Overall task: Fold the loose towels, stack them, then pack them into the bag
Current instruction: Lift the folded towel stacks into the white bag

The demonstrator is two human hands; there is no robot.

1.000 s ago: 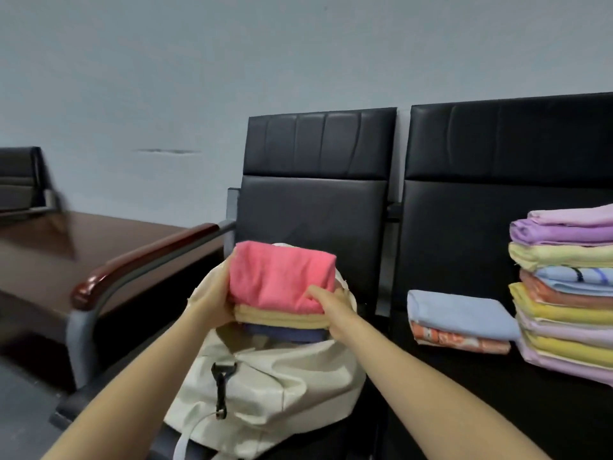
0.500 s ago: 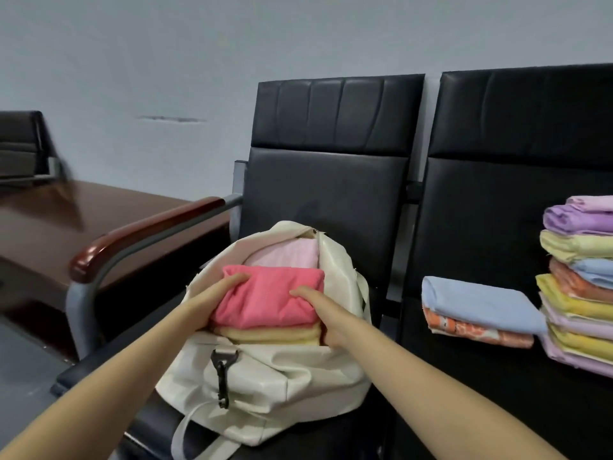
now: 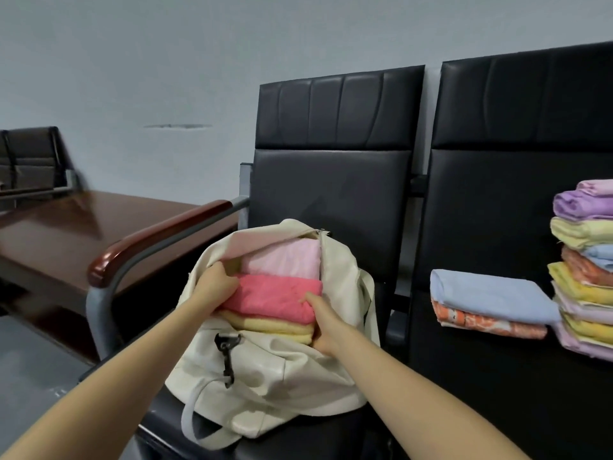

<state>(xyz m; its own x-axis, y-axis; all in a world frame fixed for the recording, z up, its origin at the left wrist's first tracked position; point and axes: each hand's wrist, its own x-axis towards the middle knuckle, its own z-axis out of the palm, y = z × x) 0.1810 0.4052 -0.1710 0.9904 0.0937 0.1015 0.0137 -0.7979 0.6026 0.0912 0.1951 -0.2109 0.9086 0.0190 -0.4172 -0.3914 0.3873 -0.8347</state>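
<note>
A cream bag (image 3: 265, 370) stands open on the left black seat. A small stack of folded towels, coral pink (image 3: 275, 300) on top and yellow (image 3: 268, 327) beneath, sits partly inside the bag's mouth. Behind it in the bag lies a pale pink towel (image 3: 282, 260). My left hand (image 3: 215, 287) grips the stack's left end and my right hand (image 3: 321, 323) grips its right end, fingers reaching under. On the right seat lie a light blue towel (image 3: 491, 293) over an orange one (image 3: 481, 323), and a tall stack of folded towels (image 3: 587, 270) at the frame edge.
A chair armrest with a reddish wooden top (image 3: 159, 240) runs left of the bag. Beyond it is a dark wooden table (image 3: 66, 227) and another black chair (image 3: 30, 157). Black seat backs (image 3: 335, 154) stand against a grey wall. A black clip (image 3: 227, 356) hangs on the bag's front.
Both hands have lowered the pink-topped stack from above the bag down into its mouth, in front of the pale pink towel; the dark bottom layer is now hidden.
</note>
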